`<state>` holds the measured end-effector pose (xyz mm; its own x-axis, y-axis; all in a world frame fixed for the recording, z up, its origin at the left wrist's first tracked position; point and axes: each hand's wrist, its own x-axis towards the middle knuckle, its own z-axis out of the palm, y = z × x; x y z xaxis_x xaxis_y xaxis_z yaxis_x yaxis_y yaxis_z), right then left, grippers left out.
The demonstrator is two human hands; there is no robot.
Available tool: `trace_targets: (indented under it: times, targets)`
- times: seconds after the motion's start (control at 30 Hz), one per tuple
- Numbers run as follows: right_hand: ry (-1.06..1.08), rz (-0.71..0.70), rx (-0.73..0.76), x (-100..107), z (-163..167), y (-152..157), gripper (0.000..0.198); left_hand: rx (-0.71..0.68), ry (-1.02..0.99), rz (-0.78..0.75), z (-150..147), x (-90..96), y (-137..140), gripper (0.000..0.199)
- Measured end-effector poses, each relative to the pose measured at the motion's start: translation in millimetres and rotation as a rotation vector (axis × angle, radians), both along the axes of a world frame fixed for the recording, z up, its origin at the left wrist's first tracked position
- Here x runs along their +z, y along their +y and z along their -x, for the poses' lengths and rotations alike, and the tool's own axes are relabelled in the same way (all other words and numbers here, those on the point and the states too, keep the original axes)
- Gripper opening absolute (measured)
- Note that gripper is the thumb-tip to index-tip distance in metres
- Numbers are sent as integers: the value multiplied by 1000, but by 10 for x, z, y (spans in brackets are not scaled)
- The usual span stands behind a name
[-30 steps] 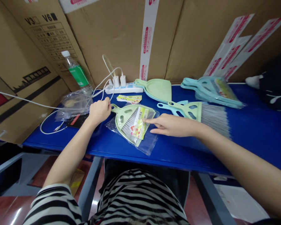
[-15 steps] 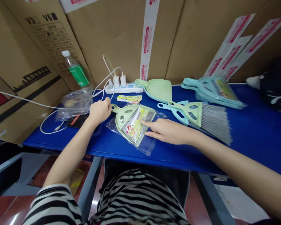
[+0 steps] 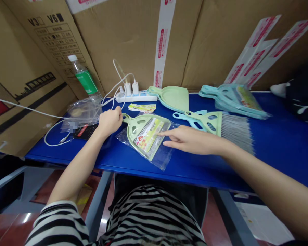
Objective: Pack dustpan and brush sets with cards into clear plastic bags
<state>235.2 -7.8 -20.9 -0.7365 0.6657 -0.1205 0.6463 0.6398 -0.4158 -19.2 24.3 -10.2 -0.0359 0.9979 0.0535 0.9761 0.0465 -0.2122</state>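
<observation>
In front of me lies a pale green dustpan [image 3: 133, 127] with a grey-bristled brush in it, in a clear plastic bag [image 3: 161, 160]. A printed card [image 3: 146, 138] with red and yellow-green areas rests over the bristles. My left hand [image 3: 110, 120] is closed at the dustpan's handle end, its grip partly hidden. Over the bag's right side, my right hand [image 3: 186, 139] has index finger and thumb stretched out and the other fingers curled. The index fingertip is at the card's right edge; whether it presses on the plastic I cannot tell.
Farther back are stacked dustpans [image 3: 175, 97], loose brushes [image 3: 236, 131], bagged blue dustpans [image 3: 228, 95] and loose cards [image 3: 142, 108]. A power strip [image 3: 143, 97] with white cables, a bottle [image 3: 86, 80] and crumpled plastic [image 3: 80, 111] stand left. Cardboard [image 3: 133, 37] walls the table's back.
My right hand has shifted slightly to the right, with its index finger still pointing at the card. The card sits slightly differently in the bag. My left hand stays in place.
</observation>
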Motion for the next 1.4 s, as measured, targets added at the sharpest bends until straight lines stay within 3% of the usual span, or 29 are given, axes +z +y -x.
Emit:
trace_targets:
  times: [0.1, 0.23, 0.33, 0.53, 0.73, 0.8, 1.2, 1.4]
  targets:
    - [34, -104, -98, -3, -57, 100, 30, -13, -16, -12, 10, -10, -1, 31]
    - [52, -350, -263, -111, -92, 223, 24, -51, -66, -33, 28, -32, 10, 29]
    - [50, -419, -207, -197, -117, 284, 25, -100, -100, -36, 42, -49, 19, 28]
    - [18, -354, -147, -247, -159, 323, 25, -150, -125, -65, 45, -54, 12, 24]
    - [-11, -339, -141, -236, -149, 338, 19, -604, -294, 102, 24, -104, 0, 16]
    - [-30, -329, -136, -229, -149, 342, 19, -672, -329, 117, 23, -125, -1, 17]
    - [-24, -289, -87, -182, -185, 330, 17, -748, -480, 136, 96, -141, 33, 8]
    - [-32, -62, -35, -39, -201, 234, 19, -724, -474, -8, 90, -239, 75, 8]
